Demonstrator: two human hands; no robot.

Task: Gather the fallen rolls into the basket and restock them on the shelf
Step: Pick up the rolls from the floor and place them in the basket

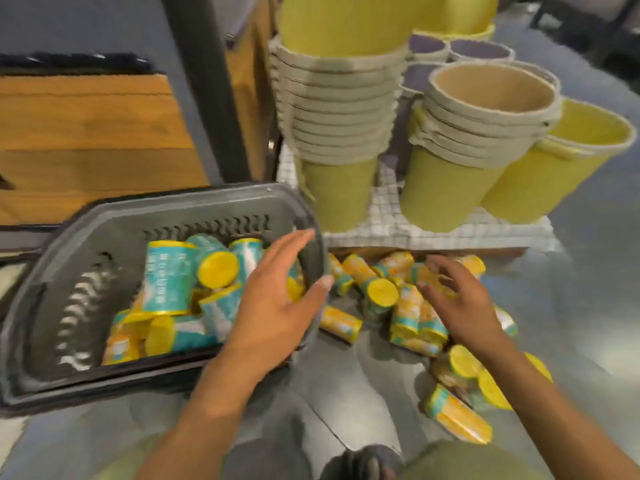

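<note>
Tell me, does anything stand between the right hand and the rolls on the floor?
Nothing visible does. The right hand is just above the pile of rolls, with no object between. The open basket stands close beside the pile.

Stacks of yellow-green buckets (339, 188) with grey rims stand on a low white grid platform (485, 230), one at its left edge, another (450, 188) nearer the middle with a brown inside. Purple-lined buckets (479, 50) sit behind them. A dark post (204, 88) rises beside a wooden panel (86, 133).
</note>
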